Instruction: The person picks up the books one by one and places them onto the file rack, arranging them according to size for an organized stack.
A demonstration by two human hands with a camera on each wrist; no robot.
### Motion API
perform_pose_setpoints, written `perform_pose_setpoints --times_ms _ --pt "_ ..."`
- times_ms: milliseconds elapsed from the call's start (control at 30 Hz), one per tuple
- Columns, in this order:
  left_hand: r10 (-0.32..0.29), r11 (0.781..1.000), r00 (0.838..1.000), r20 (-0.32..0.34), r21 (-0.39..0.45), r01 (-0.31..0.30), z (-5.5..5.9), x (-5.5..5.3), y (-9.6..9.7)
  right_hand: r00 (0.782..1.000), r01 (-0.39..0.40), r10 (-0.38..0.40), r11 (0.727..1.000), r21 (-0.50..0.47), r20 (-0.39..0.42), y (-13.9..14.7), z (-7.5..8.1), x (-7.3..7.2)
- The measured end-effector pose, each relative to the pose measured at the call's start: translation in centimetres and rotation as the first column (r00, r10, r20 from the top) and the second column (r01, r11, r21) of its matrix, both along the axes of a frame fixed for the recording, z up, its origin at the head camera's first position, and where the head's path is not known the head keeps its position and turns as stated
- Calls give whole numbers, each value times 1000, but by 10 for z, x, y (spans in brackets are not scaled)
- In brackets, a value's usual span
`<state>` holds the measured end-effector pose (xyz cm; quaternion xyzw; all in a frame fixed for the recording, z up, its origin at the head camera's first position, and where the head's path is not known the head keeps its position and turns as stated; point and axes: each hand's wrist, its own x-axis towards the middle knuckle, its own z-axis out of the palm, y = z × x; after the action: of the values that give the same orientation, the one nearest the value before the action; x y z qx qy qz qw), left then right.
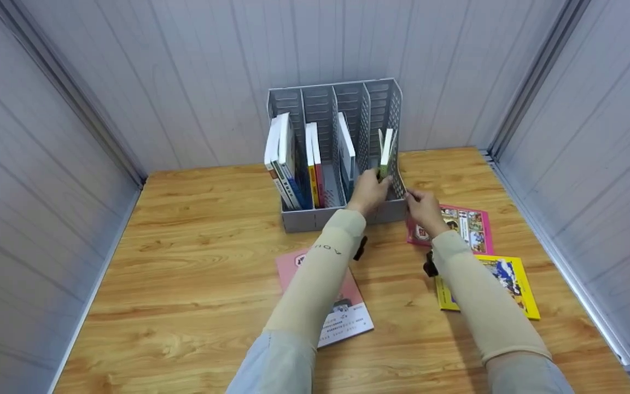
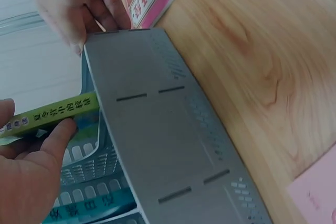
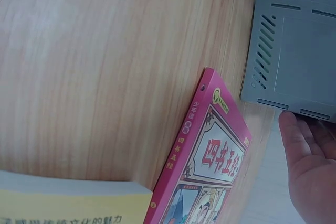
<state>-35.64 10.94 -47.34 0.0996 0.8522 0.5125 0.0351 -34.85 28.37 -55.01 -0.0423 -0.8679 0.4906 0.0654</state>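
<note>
A grey four-compartment file rack stands against the back wall. In its rightmost compartment is a thin book with a green spine; my left hand grips it by the spine, thumb on one side and fingers on the other. The book's pale top edge shows above that hand. My right hand holds the rack's front right corner, as the right wrist view also shows. Beside it on the table lies a pink book with a comic-style cover.
White-edged books lean in the left compartment, yellow and red spines stand in the second, and one book leans in the third. A yellow book lies at front right. Under my left forearm is a pale pink book.
</note>
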Motion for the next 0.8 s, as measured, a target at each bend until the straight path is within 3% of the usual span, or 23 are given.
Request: perform_pose_setpoints --times_ms 333,567,800 --pt "-49 993 999 2 -109 48 7 9 -25 996 -59 58 998 3 60 -2 8 0" --pt "-130 980 991 -36 -157 123 12 17 -44 998 -53 52 998 40 41 -8 16 5" --pt "-166 962 981 -96 -234 140 20 26 -71 1000 -3 3 996 90 -5 -14 36 20"
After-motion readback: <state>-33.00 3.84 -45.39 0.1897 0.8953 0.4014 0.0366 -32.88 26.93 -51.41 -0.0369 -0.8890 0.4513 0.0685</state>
